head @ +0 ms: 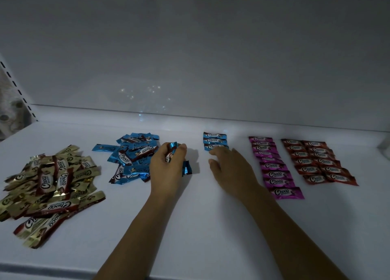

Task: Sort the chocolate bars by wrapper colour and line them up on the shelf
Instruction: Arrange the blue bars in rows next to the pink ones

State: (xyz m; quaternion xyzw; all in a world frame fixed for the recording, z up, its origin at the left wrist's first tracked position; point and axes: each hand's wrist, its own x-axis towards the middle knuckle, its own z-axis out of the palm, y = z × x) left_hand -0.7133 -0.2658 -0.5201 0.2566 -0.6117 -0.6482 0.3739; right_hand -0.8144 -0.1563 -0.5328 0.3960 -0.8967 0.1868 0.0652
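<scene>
Gold heap (50,187) over by the left edge of the shelf (211,227), not lined up at all yet. Next to it, toward the middle, blue heap (133,153), also loose.

Then left hand (168,168) just right of that heap, palm down, forearm in from the front edge, fingers curled round a blue bar (173,146). Maybe more than one in there, can't tell. Another blue wrapper (187,168) poking out from under the palm, lying on the shelf.

Right of centre, near the back edge, blue row (215,141) started, three bars one in front of the other. Right hand (230,170) flat and relaxed, fingers a bit spread, tips touching the nearest bar of that row, holding nothing.

Further right, pink column (276,168), then red block (316,161) in two columns toward the right edge, both finished by the look of it.

So, mid-blue, looks like. Next up is probably carrying the held bar across and laying it label-up right in front of the third one, ends square, without nudging the row. Gold after that.
</scene>
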